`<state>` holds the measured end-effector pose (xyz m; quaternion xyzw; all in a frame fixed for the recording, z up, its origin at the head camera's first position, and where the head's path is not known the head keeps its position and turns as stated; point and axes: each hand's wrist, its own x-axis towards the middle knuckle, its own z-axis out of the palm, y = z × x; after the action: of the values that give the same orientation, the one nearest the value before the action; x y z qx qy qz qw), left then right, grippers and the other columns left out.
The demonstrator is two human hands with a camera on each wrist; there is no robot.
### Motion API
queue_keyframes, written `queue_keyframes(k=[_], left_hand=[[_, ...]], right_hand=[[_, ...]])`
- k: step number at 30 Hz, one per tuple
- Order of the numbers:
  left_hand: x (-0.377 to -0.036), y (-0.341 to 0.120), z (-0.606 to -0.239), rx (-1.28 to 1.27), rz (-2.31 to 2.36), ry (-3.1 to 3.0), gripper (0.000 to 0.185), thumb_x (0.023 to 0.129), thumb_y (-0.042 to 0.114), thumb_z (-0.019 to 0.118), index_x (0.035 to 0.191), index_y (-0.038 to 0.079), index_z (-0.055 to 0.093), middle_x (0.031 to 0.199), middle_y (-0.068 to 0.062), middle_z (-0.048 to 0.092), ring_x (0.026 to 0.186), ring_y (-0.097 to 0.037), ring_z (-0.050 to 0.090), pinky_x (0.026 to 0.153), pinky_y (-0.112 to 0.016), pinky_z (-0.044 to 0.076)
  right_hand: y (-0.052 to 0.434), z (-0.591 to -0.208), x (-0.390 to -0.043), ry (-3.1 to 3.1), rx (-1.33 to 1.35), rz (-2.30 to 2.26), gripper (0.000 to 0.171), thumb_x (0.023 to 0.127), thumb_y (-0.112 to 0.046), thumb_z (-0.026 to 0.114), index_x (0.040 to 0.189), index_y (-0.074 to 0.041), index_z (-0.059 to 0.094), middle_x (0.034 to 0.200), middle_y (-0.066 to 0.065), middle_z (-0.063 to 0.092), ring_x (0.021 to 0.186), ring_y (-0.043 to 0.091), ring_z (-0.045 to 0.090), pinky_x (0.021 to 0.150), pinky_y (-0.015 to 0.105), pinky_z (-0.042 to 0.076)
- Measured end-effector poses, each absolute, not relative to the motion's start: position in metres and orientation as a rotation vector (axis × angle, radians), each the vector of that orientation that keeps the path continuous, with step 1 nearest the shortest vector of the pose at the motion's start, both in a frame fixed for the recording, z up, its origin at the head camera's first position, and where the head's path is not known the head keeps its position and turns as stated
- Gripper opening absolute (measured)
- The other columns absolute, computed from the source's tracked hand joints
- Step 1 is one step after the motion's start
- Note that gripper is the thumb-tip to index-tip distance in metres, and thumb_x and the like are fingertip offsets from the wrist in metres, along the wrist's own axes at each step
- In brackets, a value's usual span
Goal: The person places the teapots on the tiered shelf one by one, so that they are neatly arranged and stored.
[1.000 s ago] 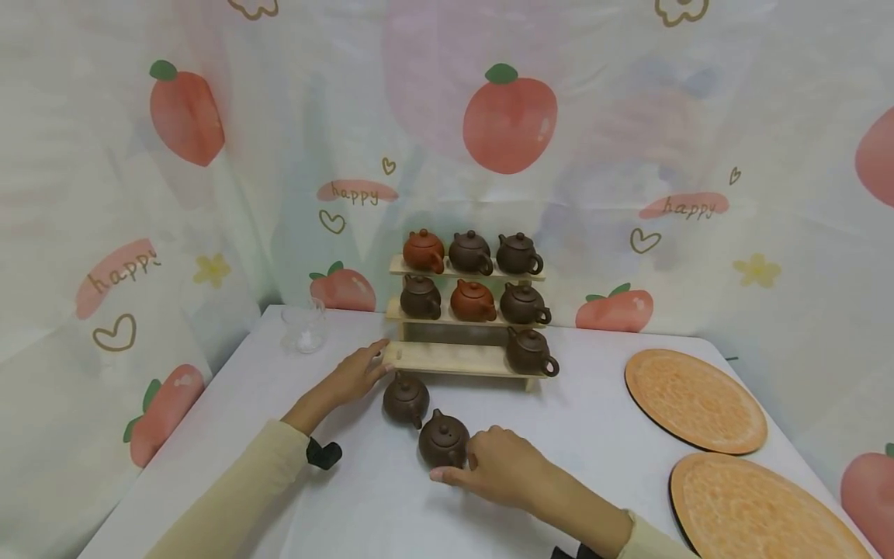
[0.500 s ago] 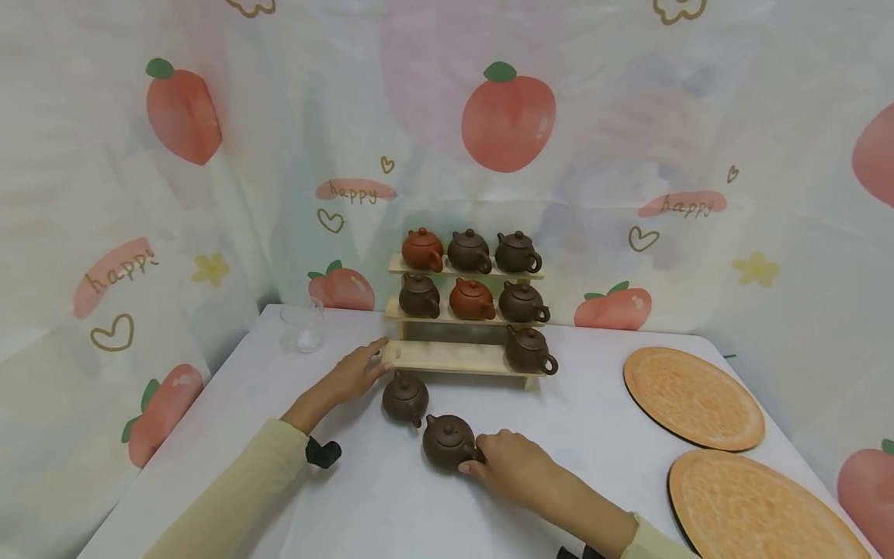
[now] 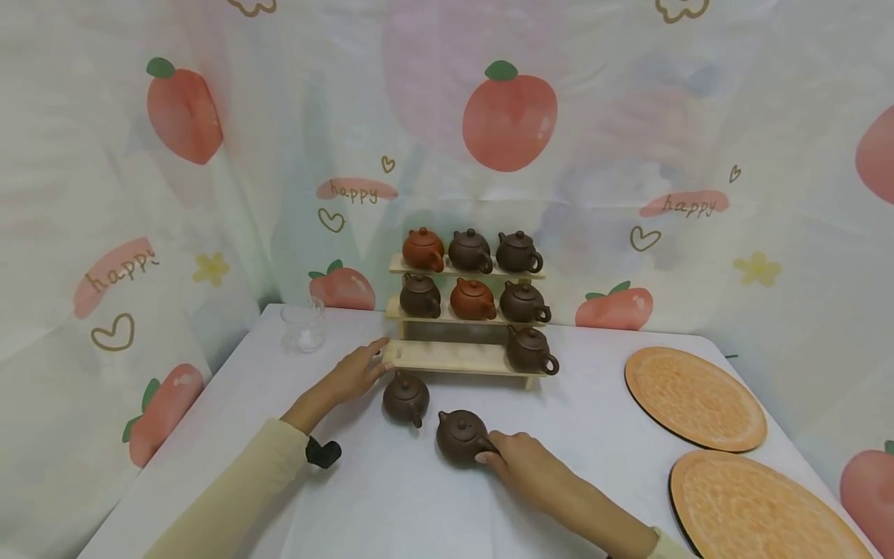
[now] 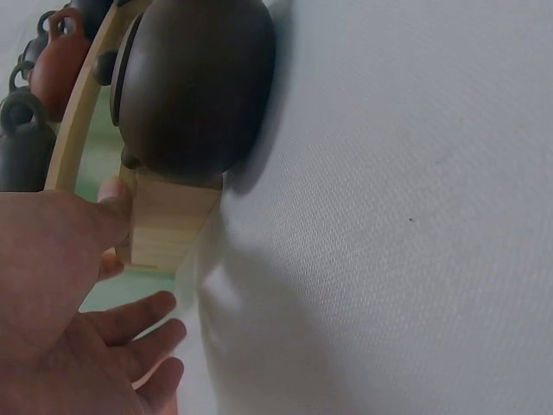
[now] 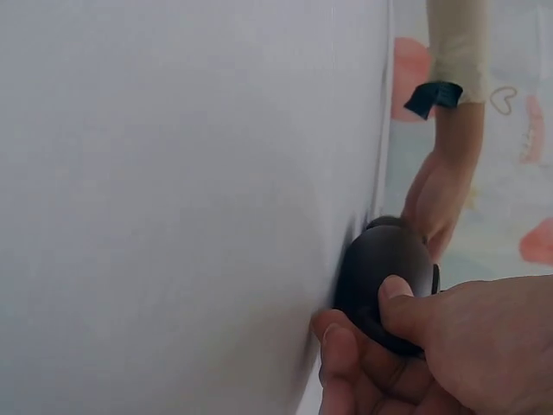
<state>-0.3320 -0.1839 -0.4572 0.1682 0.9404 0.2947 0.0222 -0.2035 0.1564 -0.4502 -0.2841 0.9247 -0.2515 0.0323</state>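
Observation:
A dark brown teapot (image 3: 461, 437) sits on the white table (image 3: 580, 419), and my right hand (image 3: 490, 455) pinches its handle from the right. In the right wrist view, thumb and fingers (image 5: 339, 339) curl round the handle of that teapot (image 5: 384, 268). A second brown teapot (image 3: 405, 397) stands just in front of the wooden three-tier shelf (image 3: 447, 358). My left hand (image 3: 372, 360) lies with straight fingers against the left end of the bottom tier. The left wrist view shows this hand (image 4: 130, 259) touching the shelf end (image 4: 164, 220) beside the teapot (image 4: 194, 82).
Several brown and red teapots fill the upper tiers; one (image 3: 531, 351) stands at the right of the bottom tier. A small glass cup (image 3: 303, 325) is at the back left. Two round orange mats (image 3: 694, 399) (image 3: 764, 508) lie on the right. A fruit-print curtain hangs behind.
The near teapot has shifted to the right and turned under my right hand, which went from cupping its side to pinching its handle. The left hand has stayed at the shelf.

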Motion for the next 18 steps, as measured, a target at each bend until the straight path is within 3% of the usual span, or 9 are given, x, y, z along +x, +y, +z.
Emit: queue_keyframes(k=[18], left_hand=[[-0.331, -0.184, -0.457, 0.509, 0.928, 2.911, 0.060, 0.113, 0.026, 0.053, 0.163, 0.000, 0.033, 0.155, -0.033, 0.048, 0.147, -0.050, 0.043, 0.120, -0.064, 0.035]], right_hand=[[0.176, -0.450, -0.220, 2.931, -0.784, -0.730, 0.022, 0.105, -0.022, 0.066, 0.087, -0.010, 0.060, 0.066, -0.006, 0.051, 0.064, 0.011, 0.049, 0.056, 0.029, 0.042]])
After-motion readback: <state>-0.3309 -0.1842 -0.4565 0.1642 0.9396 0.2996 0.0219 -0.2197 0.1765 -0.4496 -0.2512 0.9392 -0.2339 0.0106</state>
